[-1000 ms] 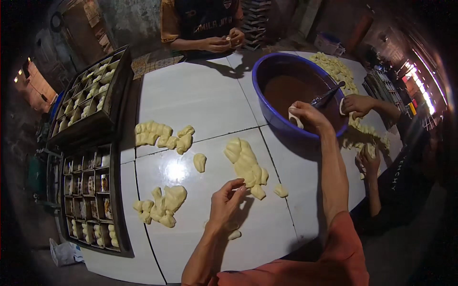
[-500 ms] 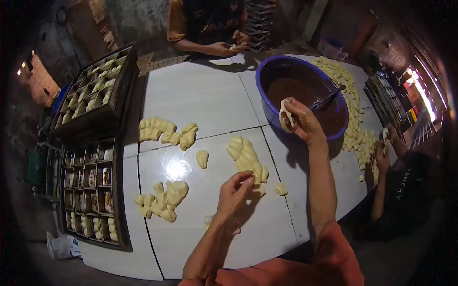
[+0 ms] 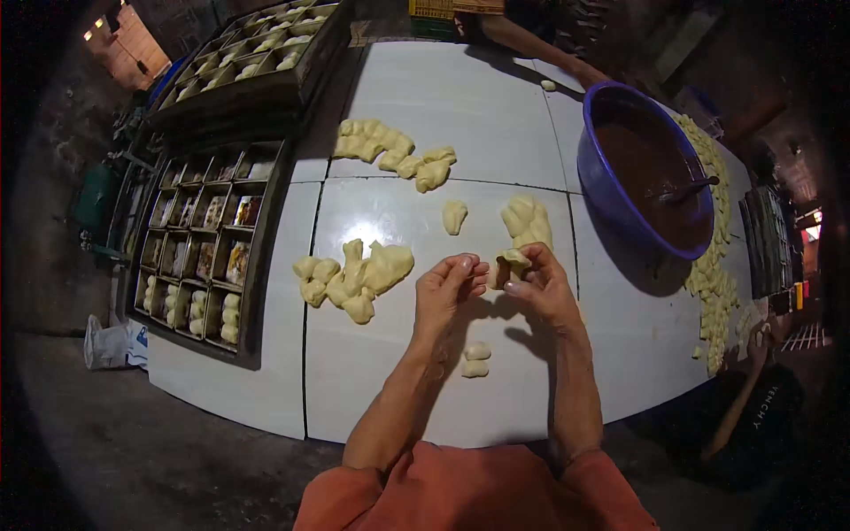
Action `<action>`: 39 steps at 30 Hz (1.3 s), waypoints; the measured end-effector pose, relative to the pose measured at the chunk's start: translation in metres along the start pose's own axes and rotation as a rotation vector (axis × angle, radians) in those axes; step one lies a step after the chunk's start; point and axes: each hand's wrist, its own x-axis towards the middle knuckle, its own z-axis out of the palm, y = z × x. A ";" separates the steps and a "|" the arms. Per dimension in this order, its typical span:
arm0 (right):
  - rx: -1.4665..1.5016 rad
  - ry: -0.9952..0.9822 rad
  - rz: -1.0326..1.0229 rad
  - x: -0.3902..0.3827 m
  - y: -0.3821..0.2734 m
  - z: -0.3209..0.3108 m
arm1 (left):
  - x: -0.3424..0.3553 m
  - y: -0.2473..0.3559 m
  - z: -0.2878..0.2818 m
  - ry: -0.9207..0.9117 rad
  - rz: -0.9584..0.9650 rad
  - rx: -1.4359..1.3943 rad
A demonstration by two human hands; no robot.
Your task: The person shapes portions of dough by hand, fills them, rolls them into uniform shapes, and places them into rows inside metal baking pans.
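Note:
My right hand holds a folded piece of dough with brown filling inside. Just left of it, my left hand has curled fingers and thumb drawn together; whether they hold anything is hidden. Behind my right hand lies a pale dough slab, and a small lump is beside it. Two shaped pieces rest below my hands. More dough lies in a lumpy pile at left and a strip farther back. A purple basin of brown filling with a dark utensil stands at right.
Gridded trays of dough stand at the table's left. Many dough pieces line its right edge. A co-worker's arm reaches across the back; another co-worker works at lower right.
My right hand has come from the basin, carrying filled dough, down to beside my left hand. The far co-worker's arm now reaches toward the basin. The view has shifted.

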 end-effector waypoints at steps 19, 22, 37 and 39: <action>-0.618 0.197 -0.460 -0.014 0.038 0.038 | -0.025 -0.005 -0.015 -0.118 0.020 0.165; -0.593 0.287 -0.472 -0.010 0.042 0.040 | -0.020 -0.009 -0.011 -0.083 0.105 0.228; -0.460 0.109 -0.579 -0.020 0.042 0.028 | -0.015 0.024 -0.009 -0.288 0.037 0.352; -0.365 0.230 -0.554 -0.022 0.043 0.043 | -0.016 0.028 -0.011 -0.282 0.000 0.359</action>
